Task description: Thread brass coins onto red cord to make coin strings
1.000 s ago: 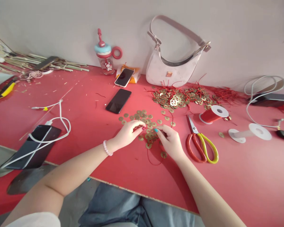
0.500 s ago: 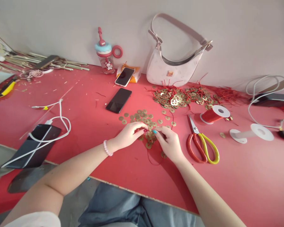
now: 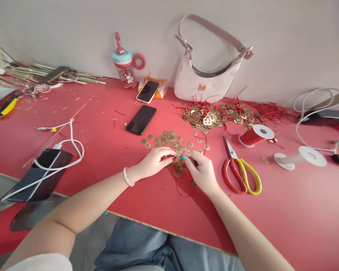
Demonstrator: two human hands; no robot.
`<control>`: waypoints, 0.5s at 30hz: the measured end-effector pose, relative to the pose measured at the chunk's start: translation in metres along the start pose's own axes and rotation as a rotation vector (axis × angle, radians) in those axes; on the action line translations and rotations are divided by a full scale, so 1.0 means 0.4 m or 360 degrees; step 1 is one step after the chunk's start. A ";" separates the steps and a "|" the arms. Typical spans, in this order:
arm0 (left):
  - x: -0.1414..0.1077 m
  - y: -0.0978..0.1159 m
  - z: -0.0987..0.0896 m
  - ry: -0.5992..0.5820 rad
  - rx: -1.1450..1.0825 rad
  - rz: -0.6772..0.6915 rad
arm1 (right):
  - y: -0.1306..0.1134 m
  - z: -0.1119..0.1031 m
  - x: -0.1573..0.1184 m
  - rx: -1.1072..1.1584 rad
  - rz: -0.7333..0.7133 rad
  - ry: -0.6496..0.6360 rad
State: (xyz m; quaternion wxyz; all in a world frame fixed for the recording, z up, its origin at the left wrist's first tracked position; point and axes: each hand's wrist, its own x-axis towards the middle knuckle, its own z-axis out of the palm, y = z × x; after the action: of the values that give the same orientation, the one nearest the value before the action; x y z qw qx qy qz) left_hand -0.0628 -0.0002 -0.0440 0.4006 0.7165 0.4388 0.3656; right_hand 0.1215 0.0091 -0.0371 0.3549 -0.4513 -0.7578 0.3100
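Observation:
My left hand (image 3: 155, 162) pinches thumb and forefinger together above the loose brass coins (image 3: 169, 140); what lies between its tips is too small to make out. Facing it, nearly touching, my right hand (image 3: 202, 169) is closed in a pinch on a thin red thread, partly hidden by the fingers. A loop of this red thread (image 3: 183, 195) droops onto the red table (image 3: 158, 210) below the hands. Several round coins with centre holes lie under and around my fingertips. To the right of my right hand rest scissors (image 3: 240, 169) with red and yellow handles.
Behind lies a heap of coins tied with red thread (image 3: 209, 116), before a pale handbag (image 3: 206, 81). A red thread spool (image 3: 255, 136) and a bare white spool (image 3: 299, 158) are at right. Two phones, one a black phone (image 3: 141, 119), and a straw cup (image 3: 124, 69) stand beyond.
Both hands keep their pinch in almost the same place, with only a slight shift of the fingertips. The whole view has moved a little; the things on the table stay put.

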 end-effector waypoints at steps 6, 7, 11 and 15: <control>-0.003 0.006 0.000 0.0016 0.0027 0.0009 | -0.005 0.004 -0.003 -0.0098 -0.0026 0.0095; -0.004 0.009 0.000 0.0017 0.0023 0.0003 | -0.005 0.003 -0.003 -0.0107 -0.0019 0.0113; -0.006 0.026 -0.003 -0.0016 0.0010 -0.0013 | -0.005 0.002 -0.002 -0.0121 0.0002 0.0135; -0.006 0.030 0.000 0.0009 0.0051 -0.0030 | -0.001 0.004 -0.001 -0.0097 -0.0014 0.0078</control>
State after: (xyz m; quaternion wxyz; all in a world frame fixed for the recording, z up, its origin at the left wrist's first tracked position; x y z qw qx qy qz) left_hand -0.0596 -0.0061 -0.0337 0.3911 0.7176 0.4525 0.3568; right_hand 0.1200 0.0085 -0.0378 0.3609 -0.4660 -0.7599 0.2742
